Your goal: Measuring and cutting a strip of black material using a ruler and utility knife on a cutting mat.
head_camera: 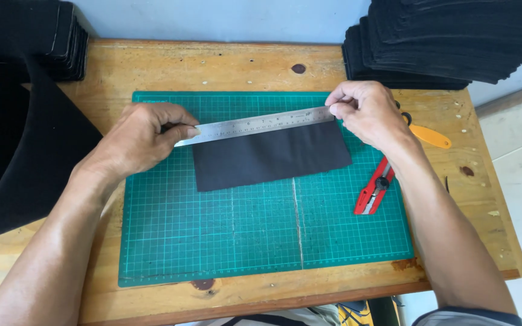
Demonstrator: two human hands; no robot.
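Both hands (pixel 137 136) (pixel 367 111) pinching ruler (pixel 255 125), left-right, slightly tilted

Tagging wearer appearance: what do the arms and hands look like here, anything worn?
Both arms are bare up to the frame edge: no sleeves, gloves, watch or rings visible on the left hand or right hand. Fingernails are short.

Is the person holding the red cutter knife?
No, the red cutter knife lies on the green cutting mat, while both hands hold the metal ruler.
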